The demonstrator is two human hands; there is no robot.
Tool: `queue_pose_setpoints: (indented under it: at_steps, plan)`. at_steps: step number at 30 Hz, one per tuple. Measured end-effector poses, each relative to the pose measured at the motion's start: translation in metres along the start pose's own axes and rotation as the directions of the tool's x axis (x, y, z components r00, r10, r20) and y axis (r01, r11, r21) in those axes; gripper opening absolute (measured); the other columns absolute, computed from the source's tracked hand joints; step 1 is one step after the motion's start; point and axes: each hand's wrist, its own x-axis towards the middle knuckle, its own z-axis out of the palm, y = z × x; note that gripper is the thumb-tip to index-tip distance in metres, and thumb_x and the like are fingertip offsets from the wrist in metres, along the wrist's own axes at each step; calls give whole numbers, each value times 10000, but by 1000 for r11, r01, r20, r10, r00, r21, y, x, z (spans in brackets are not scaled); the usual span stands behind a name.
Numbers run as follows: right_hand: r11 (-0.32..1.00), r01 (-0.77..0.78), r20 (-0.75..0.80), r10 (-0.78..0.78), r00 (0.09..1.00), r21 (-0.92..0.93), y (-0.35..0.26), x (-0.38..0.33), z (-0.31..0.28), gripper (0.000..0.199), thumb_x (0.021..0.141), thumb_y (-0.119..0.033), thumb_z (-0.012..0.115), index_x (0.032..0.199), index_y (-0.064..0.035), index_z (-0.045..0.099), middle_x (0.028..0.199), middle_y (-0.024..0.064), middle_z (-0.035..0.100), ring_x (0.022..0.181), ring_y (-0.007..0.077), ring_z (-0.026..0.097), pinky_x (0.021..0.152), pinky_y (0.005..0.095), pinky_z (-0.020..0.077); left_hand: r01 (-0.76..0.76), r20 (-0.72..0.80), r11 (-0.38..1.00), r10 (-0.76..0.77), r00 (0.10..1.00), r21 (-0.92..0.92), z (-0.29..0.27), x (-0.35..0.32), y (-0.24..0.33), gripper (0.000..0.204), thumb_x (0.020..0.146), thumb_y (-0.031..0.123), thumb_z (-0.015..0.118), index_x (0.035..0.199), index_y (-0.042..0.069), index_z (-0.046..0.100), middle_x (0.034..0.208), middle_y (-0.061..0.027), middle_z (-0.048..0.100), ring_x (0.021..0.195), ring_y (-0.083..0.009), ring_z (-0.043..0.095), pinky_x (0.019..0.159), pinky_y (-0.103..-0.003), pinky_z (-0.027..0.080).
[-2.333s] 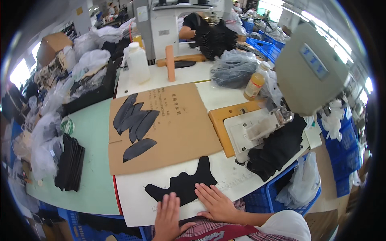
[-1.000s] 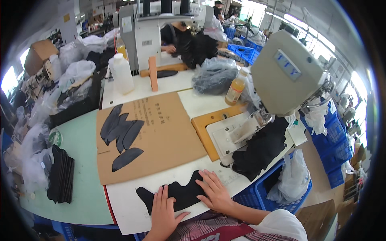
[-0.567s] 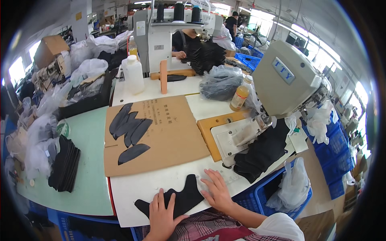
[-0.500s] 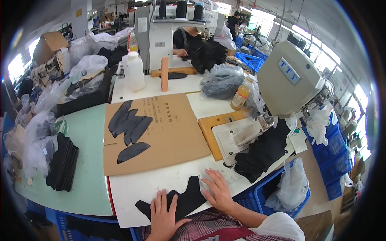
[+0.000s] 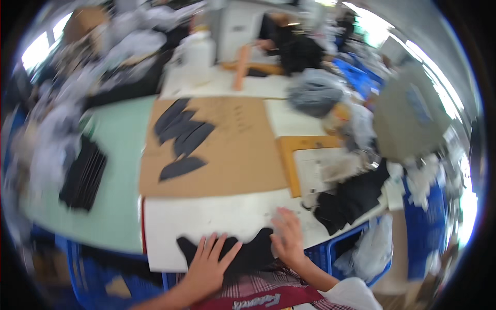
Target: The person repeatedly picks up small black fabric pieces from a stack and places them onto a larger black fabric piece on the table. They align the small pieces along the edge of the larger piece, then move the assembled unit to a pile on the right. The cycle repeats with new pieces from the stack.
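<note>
A cut piece of black fabric (image 5: 254, 253) with a notched outline lies at the near edge of the white table (image 5: 175, 219). My left hand (image 5: 211, 260) rests flat across its left part with the fingers spread. By its right edge is my right hand (image 5: 288, 238), fingers stretched out and somewhat blurred; it seems to touch the fabric's side. Past the hands, several dark leaf-shaped pieces (image 5: 182, 168) lie on a brown cardboard sheet (image 5: 243, 170). To the right, more black pieces (image 5: 349, 201) are heaped beside a sewing machine (image 5: 413, 113).
A stack of black pieces (image 5: 83, 175) sits on the green tabletop (image 5: 121, 155) at left. A white bottle (image 5: 199, 57) and a dark bagged bundle (image 5: 315, 93) stand farther back. Blue crates (image 5: 323, 258) are below the table edge. A co-worker's hand (image 5: 267, 45) shows across the table.
The whole view has shifted and blurred, with the far things now more to the right. The black fabric sits closer to my body, both hands still at it.
</note>
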Motion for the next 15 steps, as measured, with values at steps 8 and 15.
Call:
queue_pose_setpoints:
  at_steps: [8, 15]
  plan:
    - [999, -43, -52, 44, 998, 15, -13, -10, -3, 335, 970, -230, 471, 1119, 39, 604, 1372, 261, 488, 1273, 453, 445, 1063, 540, 330, 221, -410, 967, -256, 876, -130, -132, -9, -32, 576, 843, 165, 548, 1401, 39, 483, 1367, -226, 524, 1274, -365, 488, 1100, -447, 338]
    - [999, 5, -8, -5, 1000, 50, -5, -8, -6, 294, 922, -199, 548, 1108, 18, 614, 1363, 247, 501, 1275, 440, 452, 1056, 531, 354, 671, -790, 591, -89, 606, 448, -228, -47, -213, 564, 918, 339, 626, 1425, 147, 471, 1351, -236, 515, 1233, -415, 486, 1048, -467, 374]
